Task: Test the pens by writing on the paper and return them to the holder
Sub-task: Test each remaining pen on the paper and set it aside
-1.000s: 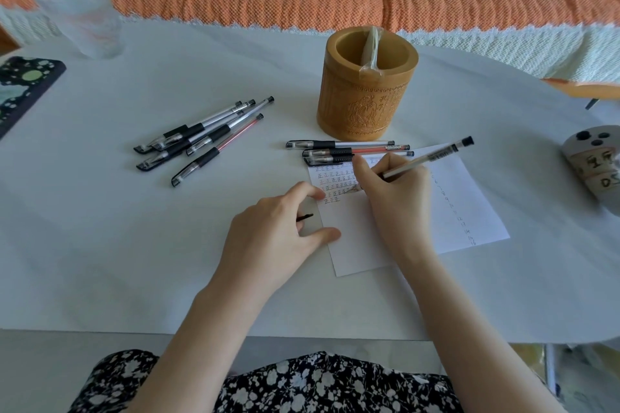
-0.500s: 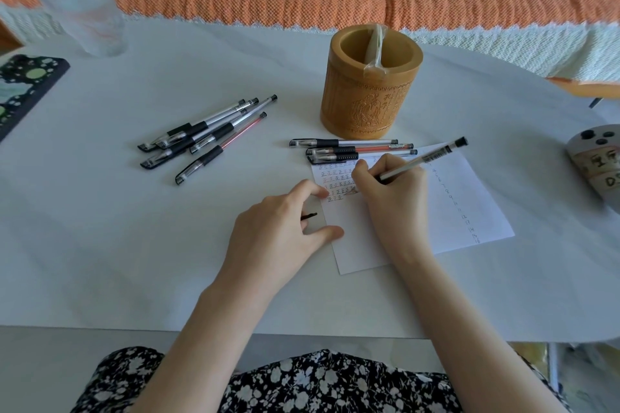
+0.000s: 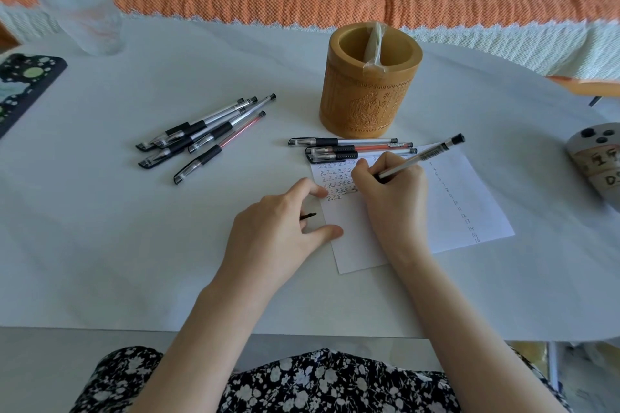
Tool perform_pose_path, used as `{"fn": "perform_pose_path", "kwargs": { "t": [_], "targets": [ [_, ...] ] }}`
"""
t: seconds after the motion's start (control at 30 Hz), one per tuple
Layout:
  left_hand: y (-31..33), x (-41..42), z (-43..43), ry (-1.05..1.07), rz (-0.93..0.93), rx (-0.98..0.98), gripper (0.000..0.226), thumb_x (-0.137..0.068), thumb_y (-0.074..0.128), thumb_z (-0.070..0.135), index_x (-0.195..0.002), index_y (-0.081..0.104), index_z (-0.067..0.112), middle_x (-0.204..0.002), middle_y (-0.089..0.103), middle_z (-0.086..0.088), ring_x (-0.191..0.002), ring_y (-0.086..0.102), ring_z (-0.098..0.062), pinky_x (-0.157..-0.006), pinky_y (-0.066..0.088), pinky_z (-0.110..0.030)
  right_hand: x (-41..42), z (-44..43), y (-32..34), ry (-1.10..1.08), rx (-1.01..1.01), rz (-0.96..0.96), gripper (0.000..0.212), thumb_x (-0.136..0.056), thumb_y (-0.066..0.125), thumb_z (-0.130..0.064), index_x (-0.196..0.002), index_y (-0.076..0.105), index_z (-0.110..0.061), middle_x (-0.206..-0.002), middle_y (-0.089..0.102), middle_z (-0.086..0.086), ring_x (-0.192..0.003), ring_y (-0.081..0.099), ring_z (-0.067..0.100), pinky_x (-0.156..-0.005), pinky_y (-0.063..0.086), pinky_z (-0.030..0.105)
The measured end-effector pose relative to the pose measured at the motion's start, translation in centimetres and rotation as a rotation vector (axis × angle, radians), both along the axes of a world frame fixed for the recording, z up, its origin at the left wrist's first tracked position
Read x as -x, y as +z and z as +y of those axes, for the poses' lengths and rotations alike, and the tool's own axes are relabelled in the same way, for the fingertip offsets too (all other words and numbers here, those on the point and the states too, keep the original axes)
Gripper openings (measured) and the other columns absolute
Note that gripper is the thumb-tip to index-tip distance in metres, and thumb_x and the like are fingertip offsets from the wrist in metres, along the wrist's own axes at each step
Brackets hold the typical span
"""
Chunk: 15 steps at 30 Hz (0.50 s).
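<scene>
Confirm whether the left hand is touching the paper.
Touching. In the head view, the left hand rests its thumb tip on the left edge of the paper.
</scene>
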<state>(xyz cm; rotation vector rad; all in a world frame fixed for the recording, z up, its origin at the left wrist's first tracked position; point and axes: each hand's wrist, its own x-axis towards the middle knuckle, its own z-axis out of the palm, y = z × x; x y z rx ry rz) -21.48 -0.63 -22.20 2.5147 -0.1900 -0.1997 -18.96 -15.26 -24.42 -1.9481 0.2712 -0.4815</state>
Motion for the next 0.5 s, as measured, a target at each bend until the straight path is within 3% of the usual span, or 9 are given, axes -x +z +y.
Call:
{"fn": "perform_pose_path", "kwargs": {
  "t": [0.5],
  "targets": [
    [-0.06, -0.05, -0.01, -0.006, -0.011, -0.014, 0.042, -0.073, 0.068, 0.056, -0.108, 0.05, 0.042, -0.069, 0.051, 0.014, -0.074, 0.055, -0.001, -0.063, 0.04, -0.023, 0.05, 0.0, 0.09, 0.024, -0.01, -0.015, 0.04, -0.08, 0.06, -0.007, -0.053, 0.032, -0.013, -0.042, 0.023, -0.008, -0.046, 0.022, 0.009, -0.043, 0.02, 0.018]
  ]
}}
